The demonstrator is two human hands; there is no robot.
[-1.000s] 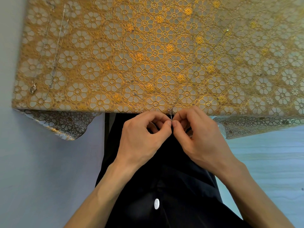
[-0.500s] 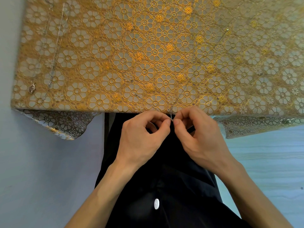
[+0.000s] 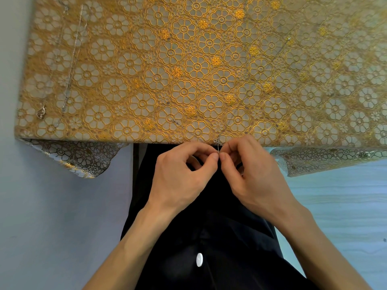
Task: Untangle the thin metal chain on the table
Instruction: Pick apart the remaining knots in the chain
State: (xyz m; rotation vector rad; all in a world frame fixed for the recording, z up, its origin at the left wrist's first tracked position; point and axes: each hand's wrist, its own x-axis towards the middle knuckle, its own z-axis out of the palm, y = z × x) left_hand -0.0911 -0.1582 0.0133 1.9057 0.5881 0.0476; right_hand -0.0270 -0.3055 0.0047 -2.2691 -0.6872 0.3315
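A thin silver chain (image 3: 217, 143) hangs over the near edge of the table, its small tangle sitting right at the edge. One strand runs left to a tiny ring, another runs up and right across the cloth toward the far right. My left hand (image 3: 182, 174) and my right hand (image 3: 253, 174) meet just below the table edge. Thumb and forefinger of each pinch the chain, fingertips almost touching. The part held between the fingers is hidden.
A gold floral lace cloth (image 3: 125, 80) covers the table and droops at the near corners. A second silver chain (image 3: 72, 63) with a clasp lies stretched out along the left side. My dark clothing with a white button (image 3: 199, 259) is below the hands.
Both hands stay pinched on the chain at the table edge, with only slight finger shifts.
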